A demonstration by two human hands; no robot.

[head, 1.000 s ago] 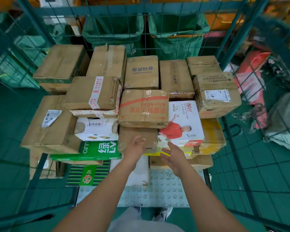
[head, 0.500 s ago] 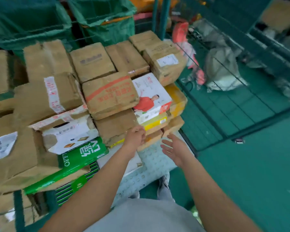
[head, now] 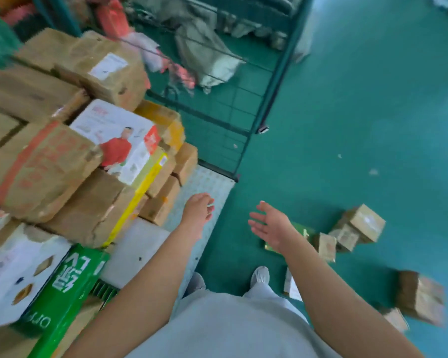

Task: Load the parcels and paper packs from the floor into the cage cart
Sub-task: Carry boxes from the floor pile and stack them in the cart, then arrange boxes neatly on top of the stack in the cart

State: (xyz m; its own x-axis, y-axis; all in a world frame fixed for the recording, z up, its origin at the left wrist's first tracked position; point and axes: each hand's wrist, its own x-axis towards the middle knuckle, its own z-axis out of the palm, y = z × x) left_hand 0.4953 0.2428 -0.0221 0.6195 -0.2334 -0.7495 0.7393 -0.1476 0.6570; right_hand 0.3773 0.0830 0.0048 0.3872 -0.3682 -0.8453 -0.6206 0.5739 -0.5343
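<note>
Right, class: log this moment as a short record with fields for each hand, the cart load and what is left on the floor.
left hand: empty, fingers loosely curled, over the cart's studded deck
right hand: empty, fingers spread, over the floor
cart load: stacked cardboard boxes, green paper pack
left on floor: small brown parcels, a green pack partly hidden by the right hand

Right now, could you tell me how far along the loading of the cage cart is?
Mostly done: cardboard boxes and a green paper pack are stacked high in the cage cart. Nothing is in hand; the left hand and right hand are both empty, with relaxed fingers. Still left on the floor: several small parcels, another parcel and a green pack behind the right hand.
</note>
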